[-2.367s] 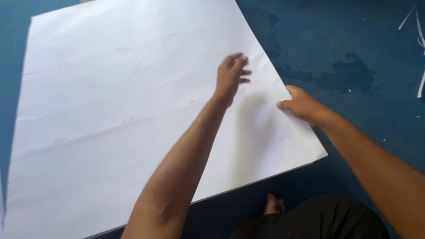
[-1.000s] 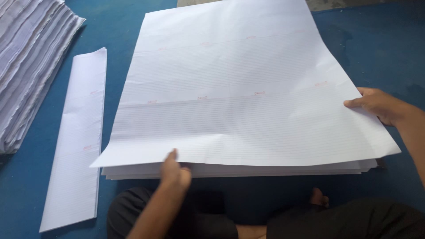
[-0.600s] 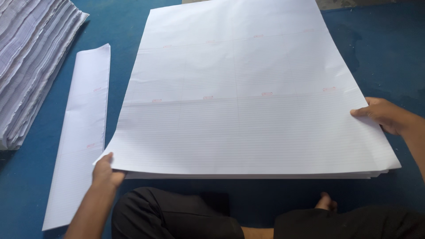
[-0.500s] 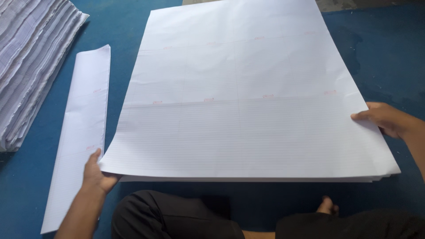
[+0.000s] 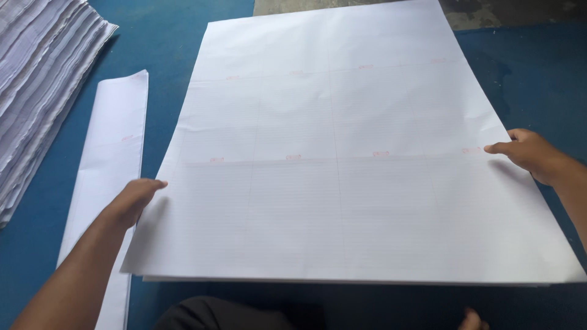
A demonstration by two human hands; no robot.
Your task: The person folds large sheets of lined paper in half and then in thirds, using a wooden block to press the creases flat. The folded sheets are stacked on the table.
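Observation:
A large stack of white ruled paper sheets (image 5: pixel 342 183) lies on the blue floor mat in front of me. My left hand (image 5: pixel 131 201) is at the stack's left edge, fingertips on the top sheet, gripping that edge. My right hand (image 5: pixel 529 154) pinches the right edge of the top sheet at about mid-height. The sheet shows faint fold lines and small red marks. My legs in dark trousers (image 5: pixel 226 315) sit just below the stack's near edge.
A narrow folded white sheet (image 5: pixel 113 165) lies on the mat left of the stack. A tall pile of folded ruled paper (image 5: pixel 36 79) fills the top left corner. Bare grey floor (image 5: pixel 513 11) shows beyond the mat at the top.
My left hand has slid from the stack's near left corner up along its left edge. My right hand has moved a little farther up the right edge.

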